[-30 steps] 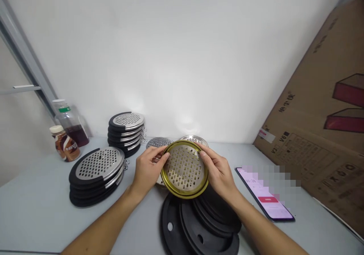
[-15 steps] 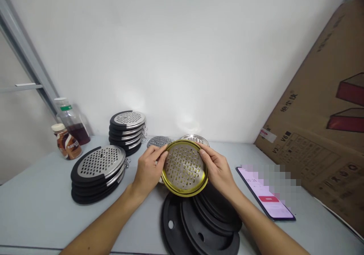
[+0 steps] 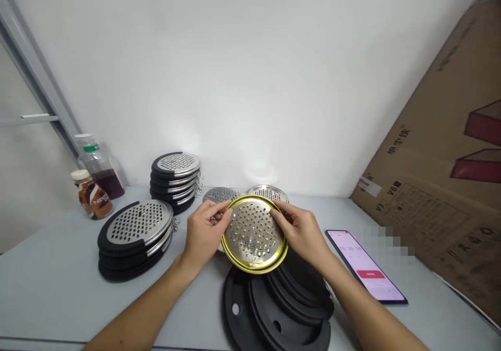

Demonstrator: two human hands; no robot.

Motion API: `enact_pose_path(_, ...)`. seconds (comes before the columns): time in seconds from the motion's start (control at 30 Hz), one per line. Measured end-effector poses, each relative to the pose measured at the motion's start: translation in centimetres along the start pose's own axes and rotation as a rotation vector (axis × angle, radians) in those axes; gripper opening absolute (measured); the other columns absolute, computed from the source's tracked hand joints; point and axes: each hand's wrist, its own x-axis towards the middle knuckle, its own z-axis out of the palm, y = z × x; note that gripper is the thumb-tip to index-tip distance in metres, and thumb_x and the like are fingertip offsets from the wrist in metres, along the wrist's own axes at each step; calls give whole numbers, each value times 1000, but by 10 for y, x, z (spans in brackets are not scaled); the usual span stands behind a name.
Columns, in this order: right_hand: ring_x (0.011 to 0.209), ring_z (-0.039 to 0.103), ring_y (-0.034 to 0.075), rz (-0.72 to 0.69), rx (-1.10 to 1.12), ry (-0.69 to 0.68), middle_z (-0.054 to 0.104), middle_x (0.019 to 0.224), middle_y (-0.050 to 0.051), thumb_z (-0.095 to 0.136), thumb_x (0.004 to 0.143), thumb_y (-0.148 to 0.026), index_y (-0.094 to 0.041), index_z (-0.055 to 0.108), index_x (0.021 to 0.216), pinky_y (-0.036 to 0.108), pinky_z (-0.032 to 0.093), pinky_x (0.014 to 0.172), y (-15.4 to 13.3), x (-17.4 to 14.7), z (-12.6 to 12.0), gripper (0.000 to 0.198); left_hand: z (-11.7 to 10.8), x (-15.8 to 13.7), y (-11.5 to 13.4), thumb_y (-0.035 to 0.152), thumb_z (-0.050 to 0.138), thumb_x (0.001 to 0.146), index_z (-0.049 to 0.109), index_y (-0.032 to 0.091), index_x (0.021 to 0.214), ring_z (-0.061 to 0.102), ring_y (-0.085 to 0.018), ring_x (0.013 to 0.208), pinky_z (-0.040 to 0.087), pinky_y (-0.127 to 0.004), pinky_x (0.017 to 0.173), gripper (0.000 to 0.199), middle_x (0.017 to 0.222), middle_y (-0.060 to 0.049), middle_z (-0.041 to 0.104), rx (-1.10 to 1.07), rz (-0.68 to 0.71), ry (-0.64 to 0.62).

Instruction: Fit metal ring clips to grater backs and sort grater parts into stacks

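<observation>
A round metal grater disc (image 3: 253,232) with a yellow-gold rim is held up between both hands, its perforated face tilted toward me. My left hand (image 3: 205,231) pinches the rim at the upper left, thumb on the front. On the upper right, my right hand (image 3: 299,228) grips the rim with its thumb over the edge. Below the disc lie several overlapping black crescent-shaped holders (image 3: 274,314), partly hidden by the disc and my right arm. Behind it, a grey perforated disc (image 3: 221,194) and a silver perforated disc (image 3: 270,191) rest on the table, partly covered.
Two stacks of black-edged graters, a front one (image 3: 136,231) and a rear one (image 3: 176,178), stand to the left. Beyond them are a coffee bottle (image 3: 93,197) and a clear bottle of dark liquid (image 3: 104,171). A phone (image 3: 366,267) lies right, near a cardboard box (image 3: 442,184).
The disc has tilted slightly, so its face looks brighter, and has dropped a little. My right thumb has shifted slightly left on its face. Both hands keep hold of it.
</observation>
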Motion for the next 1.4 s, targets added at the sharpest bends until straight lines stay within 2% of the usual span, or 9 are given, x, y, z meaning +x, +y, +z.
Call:
enact_pose_path(0.23,92,69,25,-130,-284,-74,73,104,11,41,98,-26,-17,65,109,33,51,77,-5,-3,-4,28,1,-1,1,21,65,85,76,20,102,58,-10,64,50,-21,60,20,74,0,62,3,-18,-29)
enact_pose_path(0.47,86,68,25,-113,-328,-103,71,101,13,37,99,-25,-15,62,111,33,50,74,-8,-5,-5,30,3,-3,2,22,65,86,76,21,103,57,-10,63,49,-21,59,20,75,0,62,-13,-15,-34)
enact_pose_path(0.6,84,68,24,-1,-117,-65,73,92,8,43,97,-32,-19,68,104,32,50,74,-10,-3,-7,29,3,-1,-3,26,64,87,75,22,104,59,-11,66,51,-22,60,20,78,-1,63,-34,-37,-24)
enact_pose_path(0.73,69,69,22,330,400,-188,74,87,6,48,93,-48,-20,65,118,29,51,54,-4,0,-2,42,-5,5,2,32,61,90,71,21,111,65,-18,91,57,-30,79,26,101,-7,66,-18,-12,-59)
enact_pose_path(0.83,78,70,24,413,584,-159,74,100,8,53,90,-51,-20,61,128,31,55,60,1,1,5,50,-12,6,21,40,69,83,62,26,127,53,-25,121,44,-45,106,47,128,-8,58,150,155,-228)
enact_pose_path(0.93,103,67,26,289,521,-27,71,116,8,56,89,-49,-21,63,126,36,54,86,0,-1,10,47,-11,1,40,49,78,70,48,33,140,40,-31,134,31,-56,115,78,145,-8,44,287,258,-482)
enact_pose_path(1.0,112,63,26,214,430,73,68,122,8,55,90,-49,-22,64,126,38,49,97,-3,-5,12,45,-7,-2,46,49,81,66,43,34,143,35,-33,137,28,-59,115,87,148,-8,39,343,269,-539)
enact_pose_path(1.23,112,64,25,181,374,153,67,124,8,53,91,-48,-23,61,128,39,50,96,-7,-10,18,46,1,-8,37,41,87,59,44,30,139,35,-32,131,35,-52,112,92,140,-9,41,354,310,-430)
enact_pose_path(1.4,109,65,26,227,401,153,68,123,10,52,90,-48,-21,63,126,38,52,93,-8,-4,15,46,-9,-1,33,44,81,68,47,32,136,37,-33,129,18,-61,116,78,136,-10,41,409,502,-201)
